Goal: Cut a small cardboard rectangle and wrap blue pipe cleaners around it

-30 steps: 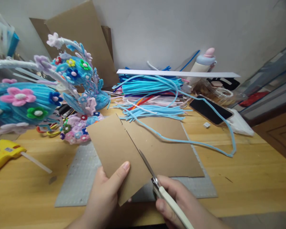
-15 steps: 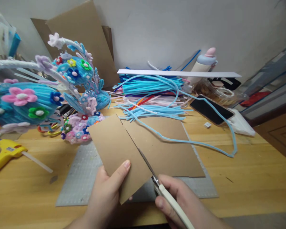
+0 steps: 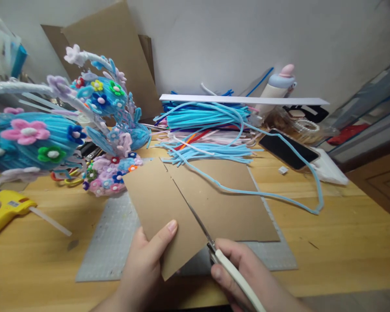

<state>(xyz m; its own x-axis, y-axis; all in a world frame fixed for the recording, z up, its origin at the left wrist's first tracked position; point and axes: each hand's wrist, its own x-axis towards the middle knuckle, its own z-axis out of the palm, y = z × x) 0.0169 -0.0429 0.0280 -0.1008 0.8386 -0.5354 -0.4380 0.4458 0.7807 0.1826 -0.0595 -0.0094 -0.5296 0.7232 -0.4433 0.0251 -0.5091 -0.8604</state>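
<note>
My left hand (image 3: 146, 260) pinches the near left part of a brown cardboard sheet (image 3: 149, 197), thumb on top and fingers underneath. My right hand (image 3: 243, 268) is wrapped round the white handle of a pair of scissors (image 3: 235, 275). Their blades lie along the right edge of the held cardboard, pointing away from me. Beneath and to the right, more brown cardboard (image 3: 240, 212) lies on a grey cutting mat (image 3: 99, 247). Whether the two cardboard parts are still joined at the far end I cannot tell.
Pipe-cleaner flower arrangements (image 3: 26, 138) stand at the left, behind a yellow glue gun (image 3: 9, 210). Bundles of blue pipe cleaners (image 3: 204, 117) lie at the back, and one long light-blue strand (image 3: 273, 196) loops over the cardboard. A phone (image 3: 287, 149) rests at the right.
The held cardboard has shifted very slightly toward me. The scissors blades look closer together than before; both hands keep nearly the same place.
</note>
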